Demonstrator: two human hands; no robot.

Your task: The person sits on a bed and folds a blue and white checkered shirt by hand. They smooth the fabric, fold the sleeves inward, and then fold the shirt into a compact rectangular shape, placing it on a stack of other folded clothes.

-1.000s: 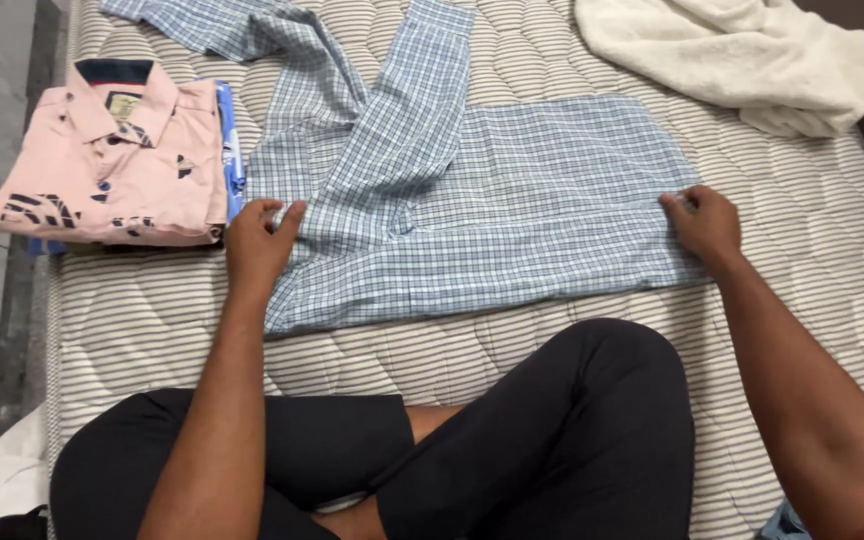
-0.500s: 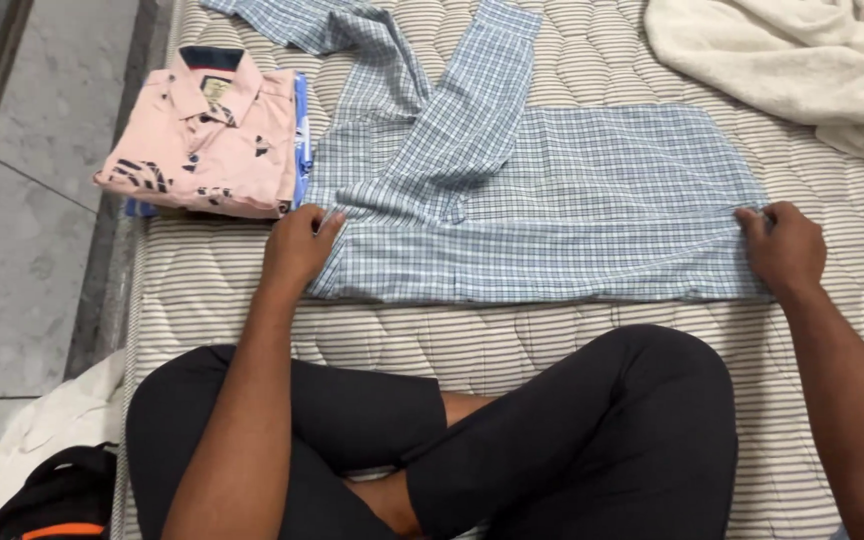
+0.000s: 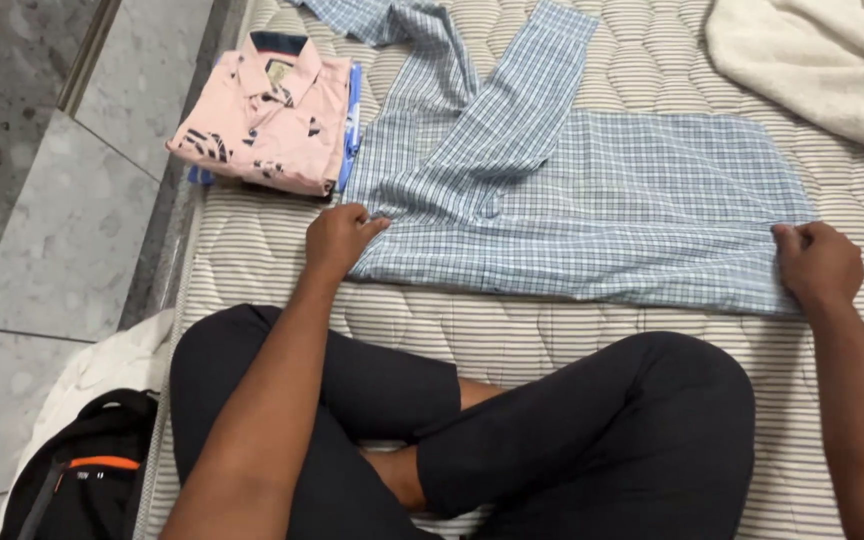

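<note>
In the head view, a blue checked shirt (image 3: 592, 205) is spread flat on the striped mattress (image 3: 572, 340), with a folded pink shirt (image 3: 267, 125) lying just beside its left edge. The shirt's near left corner is pinched by the curled fingers of the left hand (image 3: 337, 240). Its near right corner is gripped by the closed fingers of the right hand (image 3: 817, 262).

Checked shirt (image 3: 592, 210) thin woven cloth; mattress (image 3: 552, 340) quilted, matt.

Shirt (image 3: 592, 200): light blue with a fine white-and-blue check. Folded shirt (image 3: 267, 125), left of it: pink with scattered dark marks and a dark navy collar lining. Mattress (image 3: 552, 330) beneath: cream with thin grey stripes, quilted. Towel (image 3: 812, 60), upper right of the shirt: off-white. Trousers (image 3: 572, 430): black. Bag (image 3: 82, 480): black with an orange strip. Floor (image 3: 42, 200): speckled grey tile.
</note>
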